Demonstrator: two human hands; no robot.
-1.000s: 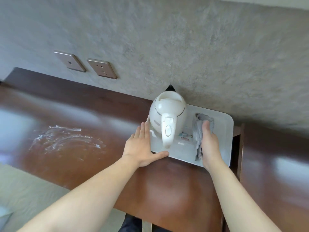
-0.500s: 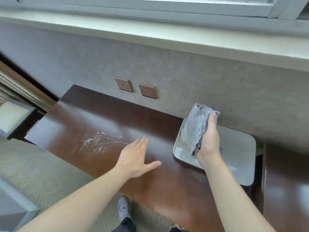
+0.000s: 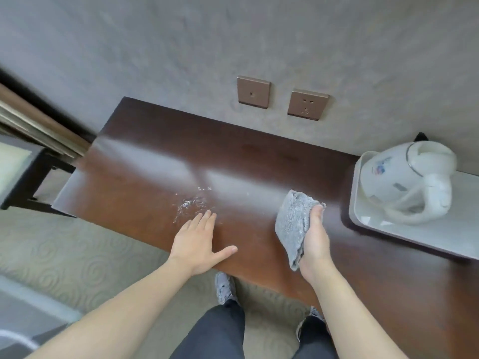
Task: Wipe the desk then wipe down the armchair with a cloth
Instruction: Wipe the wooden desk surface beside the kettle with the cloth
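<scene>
No legible writing anywhere; the white kettle (image 3: 404,182) carries a small red-and-blue mark and a grey patch, both too blurred to read. The two bronze wall plates (image 3: 254,93) show only their socket holes. Half a second ago the right hand (image 3: 315,237) held the grey cloth (image 3: 293,221) raised over the white tray (image 3: 425,234), and the kettle was out of sight; now hand and cloth are over bare wood to the left of the tray, and the kettle lies in view, blurred, on the tray. Right hand: fingers wrapped round the bunched cloth, which hangs below the palm; contact with the wood cannot be judged. Left hand (image 3: 198,242): flat, fingers together and extended, thumb splayed, holding nothing, placed as before near the front edge of the desk (image 3: 145,177), fingertips just short of a patch of white streaks (image 3: 191,203). The desk is dark reddish-brown and glossy, with broad window glare across it, set against a grey textured wall (image 3: 233,35). Beige carpet with a swirl pattern (image 3: 85,260) lies below. Dark trousers and grey shoes are visible at the desk front. A dark-framed piece of furniture (image 3: 23,172) stands beyond the desk's left end; whether it is the armchair cannot be told.
</scene>
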